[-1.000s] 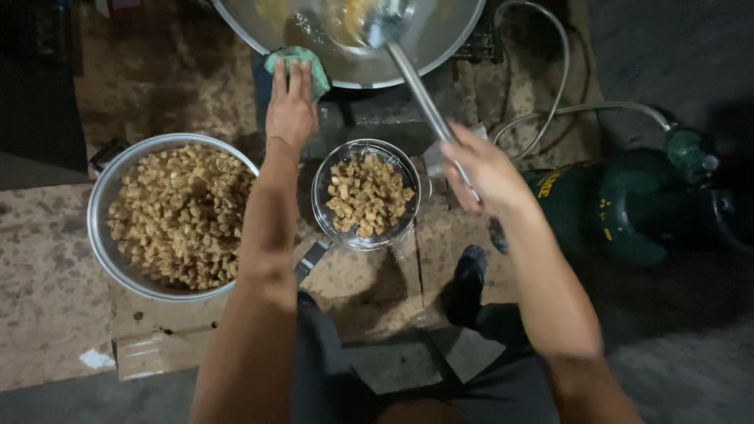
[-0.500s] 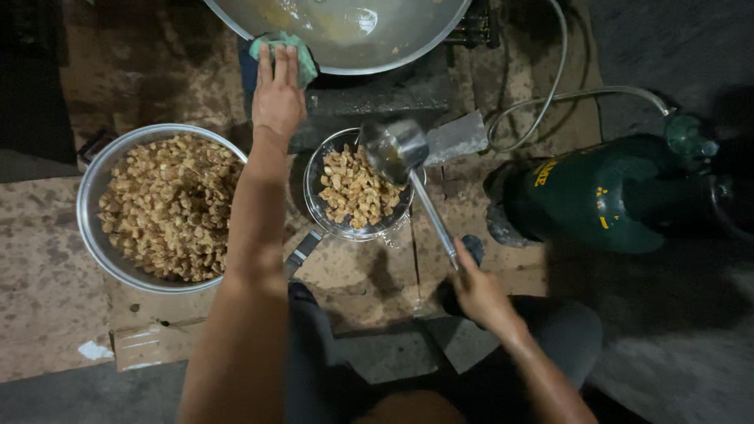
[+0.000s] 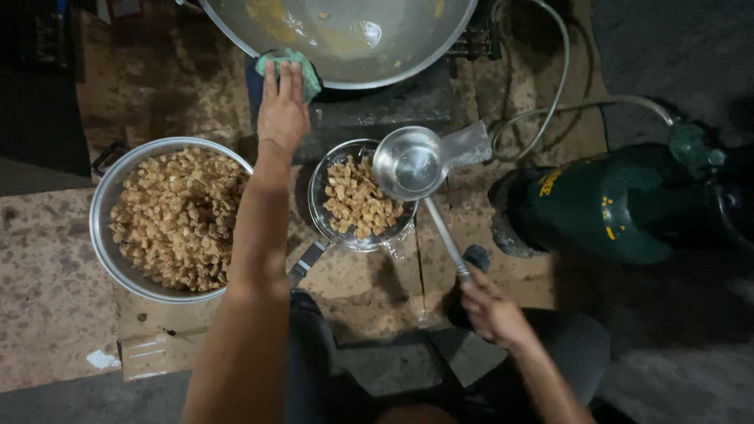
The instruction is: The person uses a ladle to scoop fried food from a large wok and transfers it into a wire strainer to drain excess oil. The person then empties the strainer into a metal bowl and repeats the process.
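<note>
Left hand (image 3: 283, 114) laid flat, fingers straight and together, pressing a green cloth (image 3: 294, 67) against the rim of the big wok (image 3: 345, 43). Right hand (image 3: 491, 310) clenched round the end of a long ladle handle, well below the wok. Ladle (image 3: 408, 163) bowl empty, hovering over the small glass bowl (image 3: 360, 202) of fried pieces. Large metal basin (image 3: 169, 220) of the same pieces lower left of the wok; green gas cylinder (image 3: 613, 204) lower right.
</note>
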